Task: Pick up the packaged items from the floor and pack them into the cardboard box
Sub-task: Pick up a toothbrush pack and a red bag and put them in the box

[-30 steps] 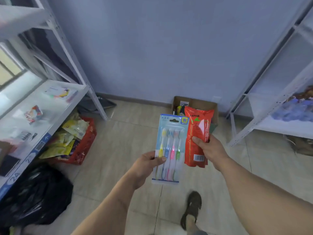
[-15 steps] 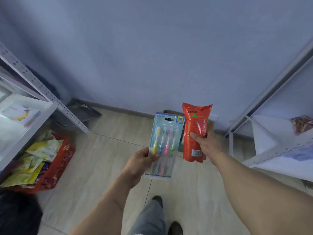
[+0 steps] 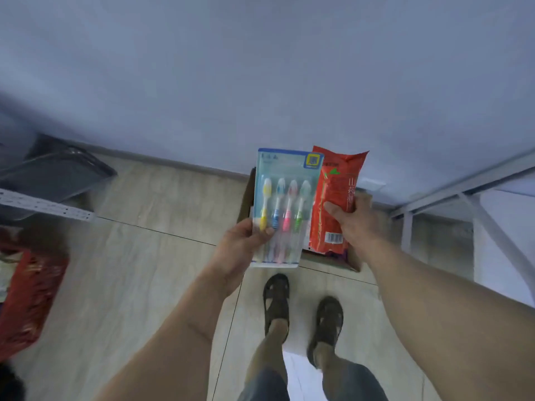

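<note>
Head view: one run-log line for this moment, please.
left hand: holds toothbrush pack | right hand: holds red packet | both above cardboard box

The left hand (image 3: pixel 241 244) grips a toothbrush pack (image 3: pixel 282 208) by its lower left edge; just right of it, the right hand (image 3: pixel 354 219) holds a red packet (image 3: pixel 333 198). Behind both hands sits what looks like the cardboard box (image 3: pixel 351 263), mostly hidden.

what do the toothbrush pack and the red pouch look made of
Toothbrush pack: seemingly clear glossy plastic over a printed card, since the four brushes show through. Red pouch: likely thin plastic film, shiny and creased, crumpling under the right hand.
</note>
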